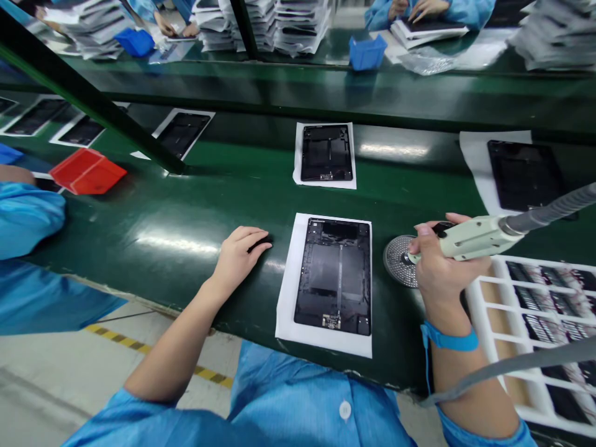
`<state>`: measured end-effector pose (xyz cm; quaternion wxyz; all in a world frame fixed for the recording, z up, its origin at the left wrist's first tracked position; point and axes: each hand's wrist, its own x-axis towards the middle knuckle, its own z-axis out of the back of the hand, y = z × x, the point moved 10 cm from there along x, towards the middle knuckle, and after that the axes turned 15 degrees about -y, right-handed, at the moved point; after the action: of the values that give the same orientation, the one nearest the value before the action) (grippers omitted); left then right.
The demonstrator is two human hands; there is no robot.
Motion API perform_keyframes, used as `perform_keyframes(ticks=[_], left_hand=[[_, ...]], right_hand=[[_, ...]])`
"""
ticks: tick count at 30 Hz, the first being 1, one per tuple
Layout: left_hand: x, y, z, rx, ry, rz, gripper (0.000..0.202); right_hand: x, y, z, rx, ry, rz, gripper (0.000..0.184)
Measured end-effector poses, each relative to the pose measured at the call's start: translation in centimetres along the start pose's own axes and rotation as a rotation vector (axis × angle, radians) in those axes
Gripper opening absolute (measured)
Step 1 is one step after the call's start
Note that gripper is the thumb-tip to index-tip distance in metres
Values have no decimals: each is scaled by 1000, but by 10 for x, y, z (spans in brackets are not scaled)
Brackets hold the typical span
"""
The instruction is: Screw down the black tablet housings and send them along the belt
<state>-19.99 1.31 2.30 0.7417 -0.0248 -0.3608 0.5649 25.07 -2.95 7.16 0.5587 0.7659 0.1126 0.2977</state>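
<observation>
My right hand is wrapped round a pale green electric screwdriver, its cable running off to the right. The driver's front end is over a round metal plate full of small holes; my fingers hide part of it. My left hand rests on the green bench, fingers loosely bent and thumb apart, with a dark patch under the fingertips that I cannot make out. Between my hands lies an opened tablet on a white sheet, its inner parts facing up and a small circuit board at the near end.
A white divided tray holding black parts with wires stands at the right. Further tablets lie along the belt behind. A red bin and a green slanted post are at left. Co-workers' hands work across the bench.
</observation>
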Motion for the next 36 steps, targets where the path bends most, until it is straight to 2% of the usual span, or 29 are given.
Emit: perform_keyframes(ticks=[4, 9, 15, 19, 24, 27, 29, 33, 36], left_hand=[[-2, -7, 6, 47, -69, -69, 27], [-3, -9, 8, 47, -94, -94, 25], [1, -6, 11, 130, -105, -89, 25], [-3, -10, 7, 140, -58, -119, 28], [-6, 6, 10, 170, -50, -6, 37], [-7, 12, 8, 182, 3, 21, 35], [-8, 9, 8, 149, 6, 5, 31], [-9, -3, 14, 163, -81, -82, 28], [-13, -9, 15, 169, -74, -104, 30]], right_hand=[[-1, 1, -2, 9, 12, 10, 40], [-3, -1, -5, 18, 25, 12, 39], [-4, -5, -6, 20, 16, -12, 40], [-4, -8, -6, 21, 6, -34, 42], [-3, -7, -6, 25, -2, -19, 42], [-2, -8, -6, 28, 1, -22, 41], [-2, -8, -6, 26, -1, -28, 42], [-2, -8, -5, 41, 3, -26, 40], [-2, -9, -5, 45, 6, -26, 40]])
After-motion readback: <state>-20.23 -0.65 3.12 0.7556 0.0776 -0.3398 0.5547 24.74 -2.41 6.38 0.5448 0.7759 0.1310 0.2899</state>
